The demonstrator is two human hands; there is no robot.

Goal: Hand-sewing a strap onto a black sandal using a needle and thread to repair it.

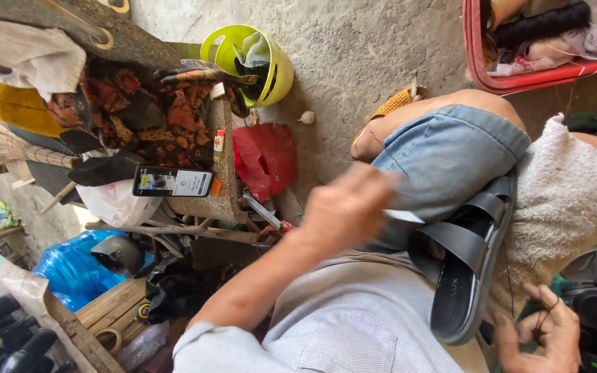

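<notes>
Your left hand (345,207) hovers over your lap, fingers curled and blurred, pinching what looks like a thin metal blade or needle (403,216) that points toward the black strapped sandal (468,266). The sandal lies across your thigh, against the blue denim shorts (443,159) and a pale towel (564,200) draped over your knee. Your right hand (540,335), low beside the sandal's heel end, is loosely closed with a dark thread (546,311) looped around its fingers. To your left, a smartphone (173,182) rests on a small concrete counter (224,197), with a red plastic bag (265,157) and a lime-green bucket (281,69) on the floor nearby.
</notes>
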